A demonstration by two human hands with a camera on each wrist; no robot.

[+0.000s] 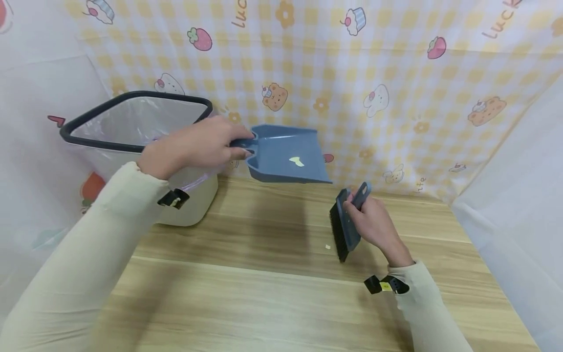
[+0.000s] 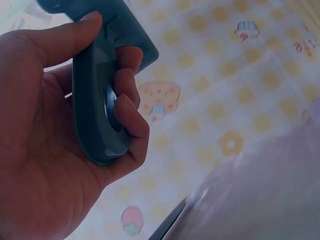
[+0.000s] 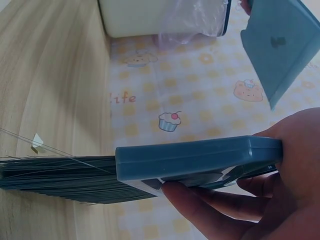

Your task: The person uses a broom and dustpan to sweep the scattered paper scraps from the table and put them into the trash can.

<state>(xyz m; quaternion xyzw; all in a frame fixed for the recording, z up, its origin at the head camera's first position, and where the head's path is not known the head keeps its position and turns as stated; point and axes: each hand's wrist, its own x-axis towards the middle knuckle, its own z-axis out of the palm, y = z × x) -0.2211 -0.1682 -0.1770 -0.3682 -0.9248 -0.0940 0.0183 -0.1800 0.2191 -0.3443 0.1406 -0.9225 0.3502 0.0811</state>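
My left hand (image 1: 198,144) grips the short handle of a blue dustpan (image 1: 286,146), raised above the table beside the bin. Pale yellowish scraps (image 1: 296,161) lie in the pan. In the left wrist view the fingers curl round the dustpan handle (image 2: 95,100). My right hand (image 1: 374,220) holds a blue hand brush (image 1: 349,225) by its handle, dark bristles down by the tabletop. The right wrist view shows the brush's bristles (image 3: 65,177) and the dustpan's underside (image 3: 280,45) beyond. One small pale scrap (image 1: 327,247) lies on the table just left of the bristles.
A cream trash bin (image 1: 189,210) with a black rim (image 1: 101,143) and clear liner stands at the left, close to the left forearm. A checked, patterned cloth (image 1: 396,73) hangs behind the wooden table (image 1: 272,298). White sheeting (image 1: 506,195) borders the right side.
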